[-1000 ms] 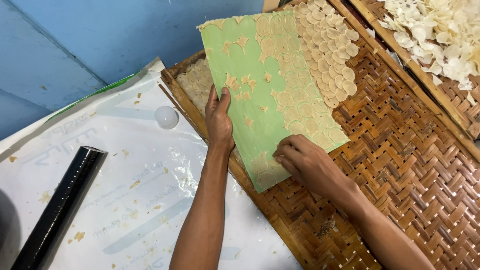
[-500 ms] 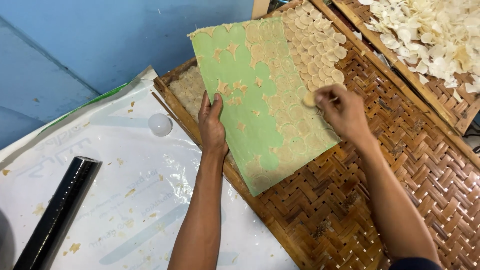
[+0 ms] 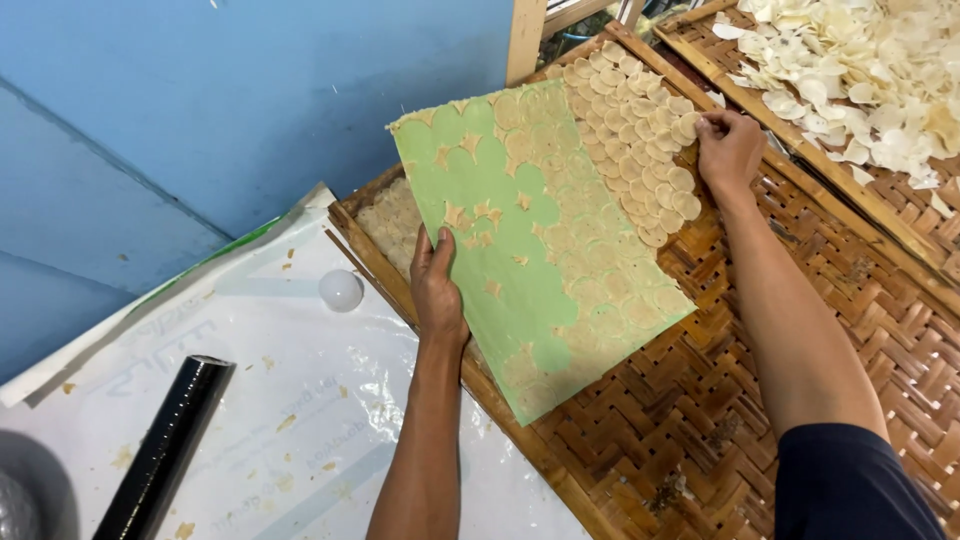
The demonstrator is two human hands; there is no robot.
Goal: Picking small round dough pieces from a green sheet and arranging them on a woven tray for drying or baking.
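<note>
Your left hand [image 3: 438, 290] grips the green sheet [image 3: 520, 230] w/ thumb on top, at its 8 o'clock edge over the woven tray [image 3: 800, 200]. Right hand [image 3: 730, 150] pinches discs [image 3: 650, 150] at 2 o'clock: keep the sheet steady, lay rows overlapping evenly.

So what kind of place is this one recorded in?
Probably a small home or cottage food workshop making crackers: thin dough rounds laid out on a woven bamboo tray, a green sheet carrying more, and another tray of pale dried chips beside it.
</note>
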